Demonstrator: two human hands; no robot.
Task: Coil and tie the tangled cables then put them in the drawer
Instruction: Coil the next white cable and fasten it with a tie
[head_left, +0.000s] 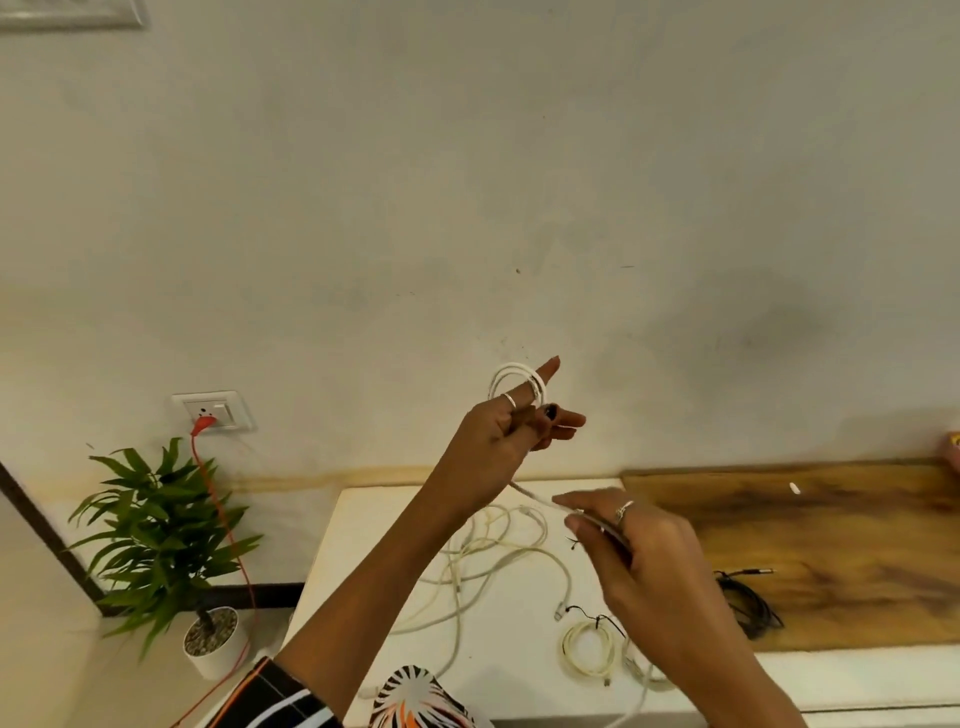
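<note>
My left hand (511, 434) is raised in front of the wall and holds a small coil of white cable (514, 382) looped around its extended fingers, thumb pressing it. From that hand the cable runs down to my right hand (631, 545), which pinches the strand near the fingertips, lower and to the right. Below lies a loose tangle of white cables (498, 561) on the white tabletop (363, 551). A coiled white cable tied with a black tie (589, 647) rests near the front. A black cable bundle (748, 605) lies on the wooden surface.
A wooden board (831, 545) covers the right part of the table. A potted plant (166, 545) stands on the floor at left. An orange cord (228, 525) hangs from a wall socket (213, 410). No drawer is in view.
</note>
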